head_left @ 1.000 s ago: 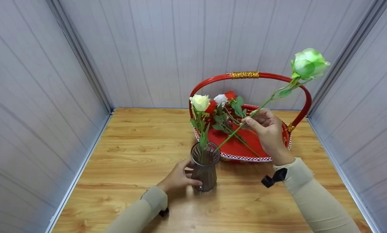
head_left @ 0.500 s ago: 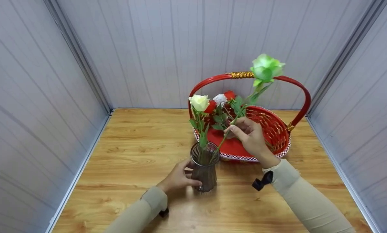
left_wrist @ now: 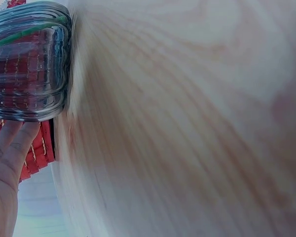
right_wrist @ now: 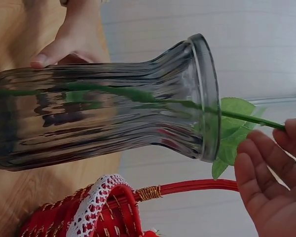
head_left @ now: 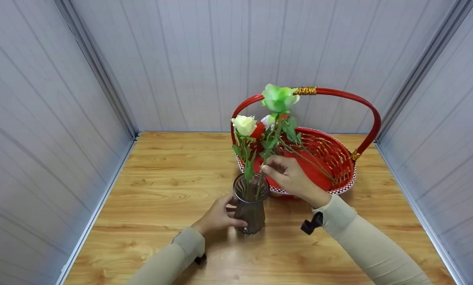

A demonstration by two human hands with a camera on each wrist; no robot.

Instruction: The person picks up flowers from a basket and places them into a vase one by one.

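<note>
A ribbed, smoky glass vase (head_left: pixel 252 218) stands upright on the wooden table. My left hand (head_left: pixel 217 218) holds its lower part, thumb in front. A cream-white rose (head_left: pixel 244 126) leans in the vase at its left. My right hand (head_left: pixel 287 176) pinches the stem of a pale green rose (head_left: pixel 279 99) just above the vase mouth. In the right wrist view, that stem (right_wrist: pixel 259 120) passes between thumb and finger. Its lower end is inside the vase (right_wrist: pixel 113 103). Through the glass, the left wrist view shows a green stem (left_wrist: pixel 19 35).
Behind and right of the vase sits a red woven basket (head_left: pixel 351 181) with a tall arched handle (head_left: pixel 373 109). Red flowers (head_left: pixel 258 130) and a white flower (head_left: pixel 266 120) lie in it, partly hidden. Pale panel walls (head_left: pixel 181 67) enclose the table (head_left: pixel 165 178).
My right hand has moved left and down toward the vase. The green rose has swung left to near upright, its stem deeper in the vase. My left hand stays put.
</note>
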